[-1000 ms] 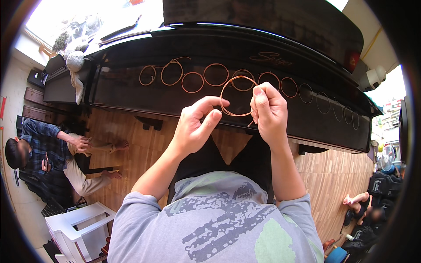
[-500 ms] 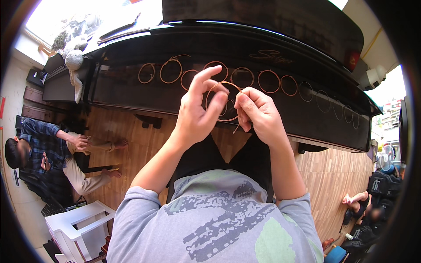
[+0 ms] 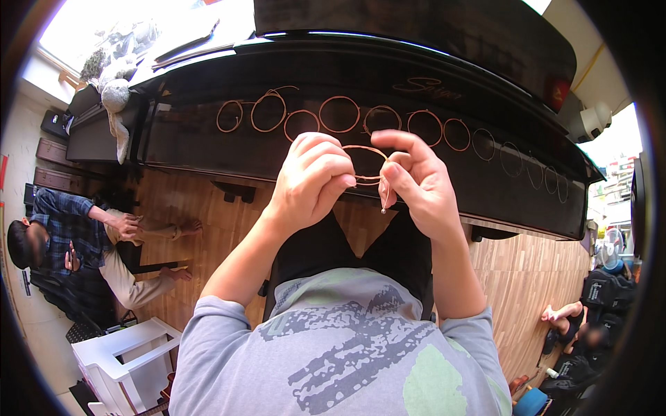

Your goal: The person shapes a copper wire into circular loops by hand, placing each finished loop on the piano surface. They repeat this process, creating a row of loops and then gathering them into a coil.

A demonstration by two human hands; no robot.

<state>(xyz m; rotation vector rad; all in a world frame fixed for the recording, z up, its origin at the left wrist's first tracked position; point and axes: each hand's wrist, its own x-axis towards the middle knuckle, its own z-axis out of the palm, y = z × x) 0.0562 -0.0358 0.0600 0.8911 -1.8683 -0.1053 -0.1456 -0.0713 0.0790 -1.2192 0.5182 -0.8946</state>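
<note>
Between my hands, above the front edge of the black piano lid, is a coiled copper-coloured guitar string [image 3: 366, 146]. My left hand [image 3: 316, 180] has its fingers curled round the left side of the coil. My right hand [image 3: 416, 177] pinches the right side near the thumb, its index finger raised and bent above the loop. A short tail of the string with a small ball end hangs below the right thumb. Behind my hands lies a row of coiled strings on the lid, such as a copper coil [image 3: 340, 114] and a thin silvery coil [image 3: 512, 159].
The black piano [image 3: 187, 139] spans the space ahead. A grey plush toy [image 3: 116, 97] hangs at its left end. At left a person [image 3: 62, 222] sits on a chair behind a white stand [image 3: 128, 353]. Another seated person [image 3: 579, 329] is at lower right, near black bags [image 3: 602, 291].
My left hand's fingers have closed round the coil and come down nearer to me. My right index finger has lifted, and the coil has tilted flatter.
</note>
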